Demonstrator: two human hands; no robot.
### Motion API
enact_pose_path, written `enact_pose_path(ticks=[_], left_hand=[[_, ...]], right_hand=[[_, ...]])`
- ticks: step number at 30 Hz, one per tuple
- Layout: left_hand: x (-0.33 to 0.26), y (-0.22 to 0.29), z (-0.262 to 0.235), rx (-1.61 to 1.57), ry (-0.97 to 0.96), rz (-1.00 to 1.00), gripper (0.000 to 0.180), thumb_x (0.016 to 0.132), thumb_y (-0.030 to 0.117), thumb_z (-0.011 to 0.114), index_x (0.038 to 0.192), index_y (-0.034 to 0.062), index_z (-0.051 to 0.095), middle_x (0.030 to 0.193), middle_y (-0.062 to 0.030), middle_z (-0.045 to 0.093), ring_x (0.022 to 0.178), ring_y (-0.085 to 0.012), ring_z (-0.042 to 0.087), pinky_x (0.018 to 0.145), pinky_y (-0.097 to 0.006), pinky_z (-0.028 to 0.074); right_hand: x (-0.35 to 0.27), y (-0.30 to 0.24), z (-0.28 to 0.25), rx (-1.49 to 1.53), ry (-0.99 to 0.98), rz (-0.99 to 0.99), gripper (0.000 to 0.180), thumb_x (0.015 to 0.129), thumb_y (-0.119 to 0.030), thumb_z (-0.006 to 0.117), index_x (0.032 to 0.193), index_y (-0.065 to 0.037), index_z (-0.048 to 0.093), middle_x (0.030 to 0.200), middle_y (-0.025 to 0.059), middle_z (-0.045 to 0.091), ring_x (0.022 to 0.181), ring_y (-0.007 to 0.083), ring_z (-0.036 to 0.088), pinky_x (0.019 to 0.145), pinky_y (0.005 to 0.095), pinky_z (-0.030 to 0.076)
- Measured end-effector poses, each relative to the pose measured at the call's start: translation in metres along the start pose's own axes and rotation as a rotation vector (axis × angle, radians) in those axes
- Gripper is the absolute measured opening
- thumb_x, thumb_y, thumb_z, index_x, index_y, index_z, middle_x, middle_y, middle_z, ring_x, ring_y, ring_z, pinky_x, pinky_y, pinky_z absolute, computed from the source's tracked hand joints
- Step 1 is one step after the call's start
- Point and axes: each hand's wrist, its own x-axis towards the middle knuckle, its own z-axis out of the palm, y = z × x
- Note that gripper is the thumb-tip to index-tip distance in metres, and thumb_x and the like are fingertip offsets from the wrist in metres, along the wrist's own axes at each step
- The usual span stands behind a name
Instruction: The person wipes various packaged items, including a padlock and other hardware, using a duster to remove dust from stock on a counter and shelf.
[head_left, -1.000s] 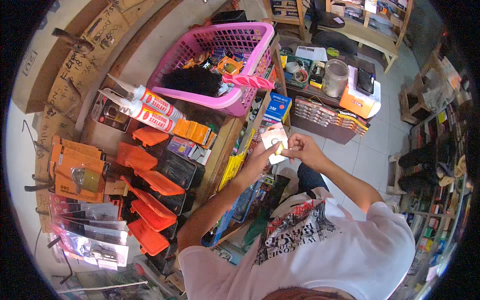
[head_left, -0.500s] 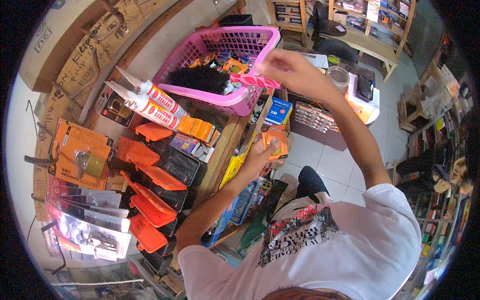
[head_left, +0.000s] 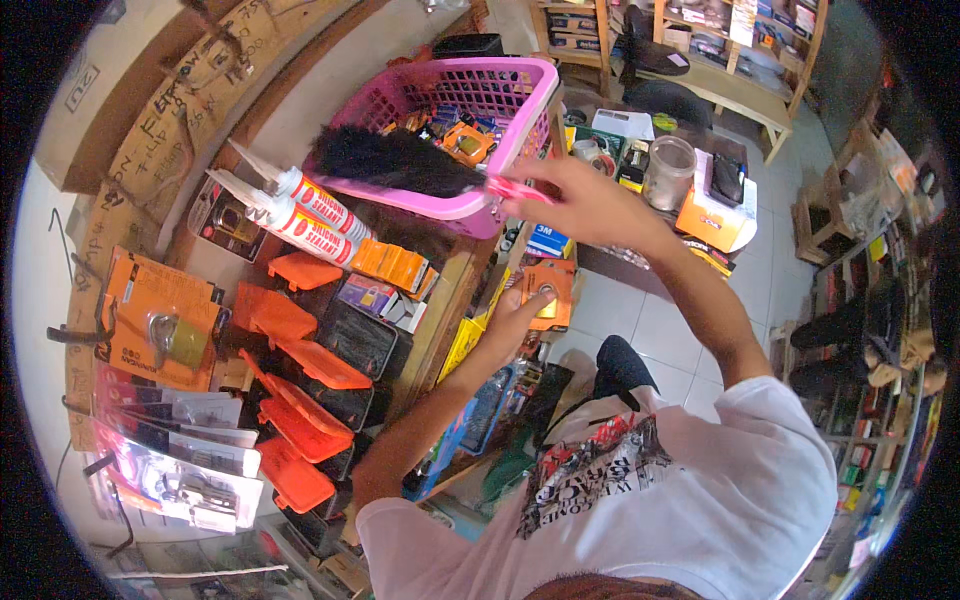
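- A small orange carded pack (head_left: 548, 292) is held in the left hand (head_left: 515, 320), fingers closed on its lower edge, just below the pink basket (head_left: 520, 95) and above the tiled floor.
- It's probably light and a bit floppy, thin card with a round item at its middle, so it's best pinched by the card edge, not the bubble.
- A thin pink-red strip (head_left: 515, 188) is pinched in the right hand (head_left: 585, 205), right at the basket's near rim; it looks light and stiff-ish.
- What the strip actually is can't be made out, since most of it is covered by the fingers.
- A black bristly thing (head_left: 395, 160) and small packs are piled in the basket; their lower parts are hidden.
- Two sealant tubes (head_left: 290, 205) are lying beside it on the table.
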Motion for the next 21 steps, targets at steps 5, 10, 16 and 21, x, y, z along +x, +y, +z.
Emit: enact_pose_path(ticks=[5, 10, 16, 21], left_hand=[[0.0, 0.001, -0.001, -0.32, 0.026, -0.053, 0.044, 0.088, 0.014, 0.062, 0.128, 0.0067, 0.046, 0.119, -0.0069, 0.056, 0.109, -0.0166, 0.056, 0.092, -0.035, 0.046], [0.0, -0.015, -0.019, -0.186, -0.078, 0.298, 0.037, 0.088, 0.018, 0.059, 0.123, 0.0067, 0.051, 0.115, -0.0097, 0.06, 0.109, -0.0234, 0.057, 0.092, -0.039, 0.046], [0.009, -0.002, -0.017, -0.67, -0.182, -0.172, 0.04, 0.094, 0.034, 0.044, 0.126, 0.0097, 0.051, 0.127, -0.014, 0.056, 0.117, -0.0303, 0.054, 0.099, -0.06, 0.04], [0.008, 0.004, -0.006, -0.747, -0.13, -0.21, 0.048, 0.095, 0.045, 0.039, 0.127, 0.0116, 0.051, 0.129, -0.0119, 0.055, 0.118, -0.0309, 0.053, 0.101, -0.054, 0.04]], right_hand=[[-0.075, 0.016, -0.005, 0.404, -0.022, 0.267, 0.031, 0.087, -0.016, 0.063, 0.113, -0.003, 0.055, 0.081, 0.0037, 0.06, 0.061, 0.0103, 0.055, 0.053, 0.0239, 0.044], [-0.126, 0.038, 0.015, 0.791, -0.078, 0.473, 0.026, 0.086, -0.01, 0.061, 0.108, -0.008, 0.046, 0.069, 0.004, 0.054, 0.05, 0.0091, 0.053, 0.04, 0.0235, 0.041], [-0.169, 0.032, 0.031, 0.681, -0.161, 0.697, 0.032, 0.095, -0.026, 0.056, 0.12, -0.007, 0.053, 0.058, -0.0022, 0.048, 0.044, 0.0053, 0.045, 0.035, 0.0218, 0.036], [-0.2, 0.042, 0.038, 0.699, -0.148, 0.539, 0.023, 0.094, -0.022, 0.058, 0.107, -0.003, 0.06, 0.071, -0.0015, 0.056, 0.06, 0.0061, 0.052, 0.054, 0.0226, 0.043]])
